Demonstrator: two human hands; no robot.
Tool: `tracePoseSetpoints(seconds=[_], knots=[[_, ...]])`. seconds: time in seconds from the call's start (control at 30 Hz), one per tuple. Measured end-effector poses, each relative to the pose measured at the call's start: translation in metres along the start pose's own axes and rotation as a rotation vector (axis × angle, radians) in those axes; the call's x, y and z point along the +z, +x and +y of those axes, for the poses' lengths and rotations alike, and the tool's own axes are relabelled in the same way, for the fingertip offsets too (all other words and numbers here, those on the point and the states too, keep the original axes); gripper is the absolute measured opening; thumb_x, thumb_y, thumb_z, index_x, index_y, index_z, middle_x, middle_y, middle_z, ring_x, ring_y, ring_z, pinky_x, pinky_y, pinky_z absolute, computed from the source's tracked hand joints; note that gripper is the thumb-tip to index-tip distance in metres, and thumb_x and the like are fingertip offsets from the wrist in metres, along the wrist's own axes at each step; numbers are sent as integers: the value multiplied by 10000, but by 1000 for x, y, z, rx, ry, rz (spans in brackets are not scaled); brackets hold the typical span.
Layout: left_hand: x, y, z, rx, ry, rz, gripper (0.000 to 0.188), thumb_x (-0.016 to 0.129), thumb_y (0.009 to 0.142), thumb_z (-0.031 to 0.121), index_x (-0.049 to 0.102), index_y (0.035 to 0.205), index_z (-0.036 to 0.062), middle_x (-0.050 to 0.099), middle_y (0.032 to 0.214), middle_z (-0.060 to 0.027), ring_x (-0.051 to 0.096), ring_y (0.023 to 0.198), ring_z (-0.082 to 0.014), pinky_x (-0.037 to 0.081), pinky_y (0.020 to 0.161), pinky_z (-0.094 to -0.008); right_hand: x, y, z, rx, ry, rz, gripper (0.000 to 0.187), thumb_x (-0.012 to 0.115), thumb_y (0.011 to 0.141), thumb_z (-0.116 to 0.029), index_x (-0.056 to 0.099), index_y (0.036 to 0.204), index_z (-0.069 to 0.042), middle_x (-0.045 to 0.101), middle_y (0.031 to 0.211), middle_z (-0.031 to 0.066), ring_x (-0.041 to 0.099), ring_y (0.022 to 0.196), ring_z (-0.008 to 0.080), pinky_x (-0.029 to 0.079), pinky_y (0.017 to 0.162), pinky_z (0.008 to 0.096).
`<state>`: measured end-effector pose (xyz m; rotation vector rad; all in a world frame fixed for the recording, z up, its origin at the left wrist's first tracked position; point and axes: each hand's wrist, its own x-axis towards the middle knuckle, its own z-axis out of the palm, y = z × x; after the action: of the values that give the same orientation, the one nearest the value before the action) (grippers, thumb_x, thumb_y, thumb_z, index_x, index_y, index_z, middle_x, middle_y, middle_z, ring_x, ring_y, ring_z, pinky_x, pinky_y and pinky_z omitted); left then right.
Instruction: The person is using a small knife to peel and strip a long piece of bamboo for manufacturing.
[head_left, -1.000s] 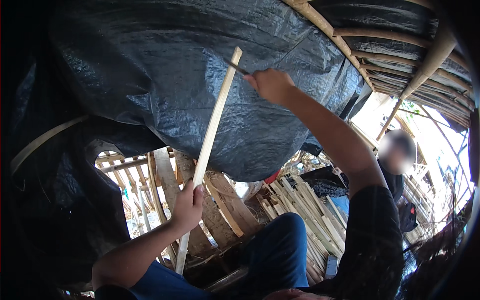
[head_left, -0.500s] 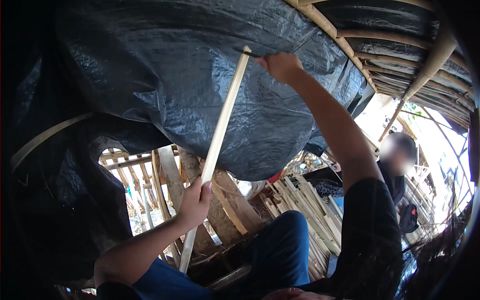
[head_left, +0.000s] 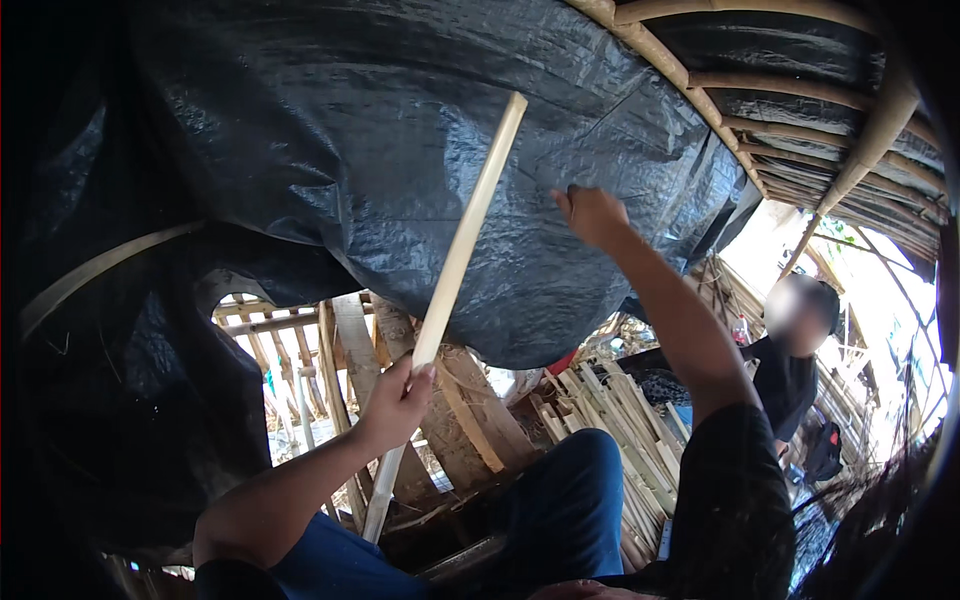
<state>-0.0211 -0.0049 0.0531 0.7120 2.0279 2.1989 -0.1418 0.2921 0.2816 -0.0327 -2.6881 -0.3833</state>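
Observation:
My left hand is closed around the lower part of a long, pale bamboo strip. The strip slants upward to the right, its top end standing free in front of a black tarp, and its lower end comes down by my legs. Off to the right of the strip's upper half, my right hand is closed in a grip, apart from the strip. The dark, thin-bladed knife it holds barely shows now against the tarp; its blade was plainer in the earlier view.
The black tarp hangs close ahead. Many split bamboo strips lie in a pile to the right of my knee. A slatted bamboo fence stands beyond broad boards. Another person sits at the right, under bamboo roof poles.
My right hand with the knife has moved away from the strip's top end, down and to the right. The strip's upper end has shifted slightly right in my left hand's grip.

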Motion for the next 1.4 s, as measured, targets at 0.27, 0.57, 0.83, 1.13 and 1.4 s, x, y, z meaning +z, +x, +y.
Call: tracePoseSetpoints(seconds=[0.27, 0.57, 0.83, 1.13, 1.4], knots=[[-27, 3, -12, -123, -69, 84, 173, 440, 1012, 201, 405, 1023, 32, 617, 711, -85, 612, 597, -127, 511, 577, -270, 184, -48, 0, 172, 451, 41, 411, 458, 952, -435, 613, 1008, -59, 675, 867, 206, 644, 844, 407, 510, 734, 490], [-64, 4, -50, -221, 584, 91, 264, 573, 958, 263, 548, 969, 0, 610, 815, -65, 591, 757, -138, 463, 734, -294, 386, -93, 45, 68, 335, -556, 372, 532, 925, -279, 608, 1190, -29, 609, 1192, 217, 618, 1043, 366, 506, 882, 428], [-23, 58, -58, -525, 365, -203, 333, 422, 1020, 251, 539, 1160, -27, 673, 902, -129, 659, 798, -171, 526, 738, -301, 373, -124, 92, 202, 415, -537, 475, 467, 954, -429, 623, 1129, -16, 620, 1110, 267, 595, 1048, 411, 462, 877, 475], [-45, 51, -34, -420, 601, -242, 367, 614, 928, 304, 570, 1075, -29, 669, 963, -93, 639, 871, -153, 500, 781, -292, 380, -130, 104, 171, 366, -556, 429, 526, 937, -398, 651, 1045, -2, 653, 1017, 259, 626, 986, 403, 477, 850, 462], [-59, 39, -36, -573, 562, -409, 239, 603, 938, 205, 605, 952, -33, 642, 838, -50, 616, 766, -112, 500, 714, -263, 372, -128, 91, 202, 370, -620, 441, 531, 935, -397, 671, 981, 19, 662, 968, 260, 644, 930, 394, 490, 802, 455]])
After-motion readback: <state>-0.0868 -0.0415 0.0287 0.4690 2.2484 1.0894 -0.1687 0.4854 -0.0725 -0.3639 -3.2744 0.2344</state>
